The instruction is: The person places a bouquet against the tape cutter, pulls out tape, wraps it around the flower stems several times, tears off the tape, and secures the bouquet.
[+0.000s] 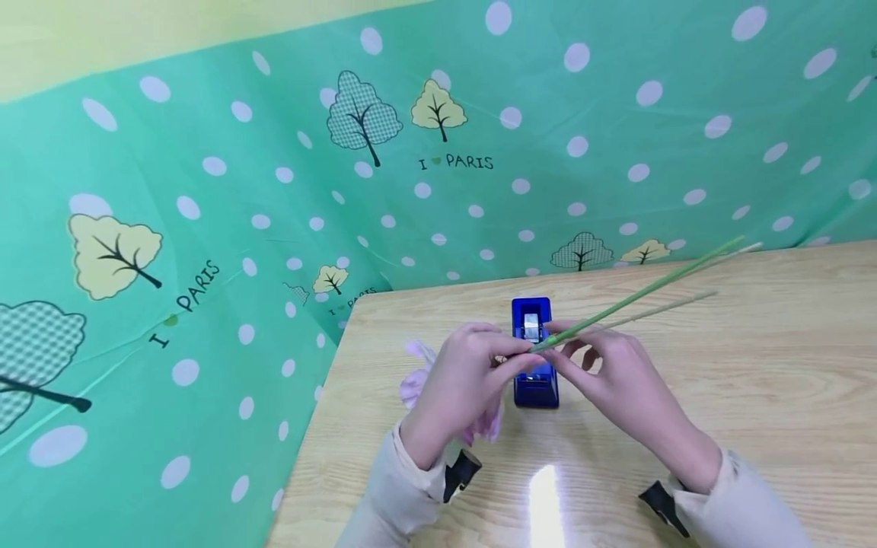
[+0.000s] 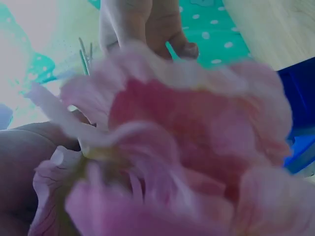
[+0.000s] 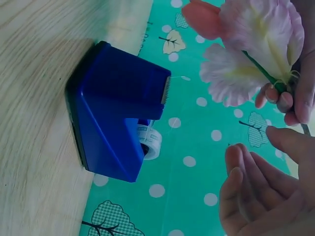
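Note:
My left hand (image 1: 466,373) pinches green stems (image 1: 637,295) of artificial flowers between thumb and fingers. The stems slant up and right over the table. Ruffled pale pink-lilac petals (image 3: 258,34) hang below that hand, beside a coral-pink bud (image 3: 202,19). In the left wrist view a pink flower (image 2: 197,128) fills most of the picture and covers much of the hand. My right hand (image 1: 617,365) is beside the stems near the left fingertips. Its fingers are loosely bent, with the thumb apart from them in the right wrist view, and no held thing shows there.
A blue tape dispenser (image 1: 537,392) with a roll of clear tape (image 3: 153,142) and a toothed cutter stands on the wooden table (image 1: 754,365), below and behind the hands. Green dotted cloth (image 1: 479,236) with printed trees covers the wall at the back and left.

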A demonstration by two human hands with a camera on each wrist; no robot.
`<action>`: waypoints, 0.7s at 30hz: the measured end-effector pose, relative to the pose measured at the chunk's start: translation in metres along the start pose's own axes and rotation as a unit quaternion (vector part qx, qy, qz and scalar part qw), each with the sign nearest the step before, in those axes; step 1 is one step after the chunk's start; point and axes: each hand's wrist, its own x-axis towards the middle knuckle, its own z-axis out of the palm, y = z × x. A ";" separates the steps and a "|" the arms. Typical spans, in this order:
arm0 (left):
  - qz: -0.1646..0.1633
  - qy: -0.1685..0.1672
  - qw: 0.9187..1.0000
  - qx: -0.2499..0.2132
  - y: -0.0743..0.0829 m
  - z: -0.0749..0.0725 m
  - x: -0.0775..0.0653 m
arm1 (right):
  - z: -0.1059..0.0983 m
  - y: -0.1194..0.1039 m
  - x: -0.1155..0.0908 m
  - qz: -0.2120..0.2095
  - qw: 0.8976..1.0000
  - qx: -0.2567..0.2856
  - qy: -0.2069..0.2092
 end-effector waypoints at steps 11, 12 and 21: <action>0.020 -0.017 1.000 0.015 -0.004 0.001 0.000 | 0.002 0.006 0.002 -0.067 0.996 0.048 0.042; 0.019 -0.016 1.000 0.014 -0.004 0.002 0.001 | 0.002 0.006 0.002 -0.069 0.996 0.046 0.045; -0.045 -0.052 0.998 0.003 -0.004 0.005 -0.001 | 0.005 0.005 -0.001 -0.007 0.999 0.022 0.045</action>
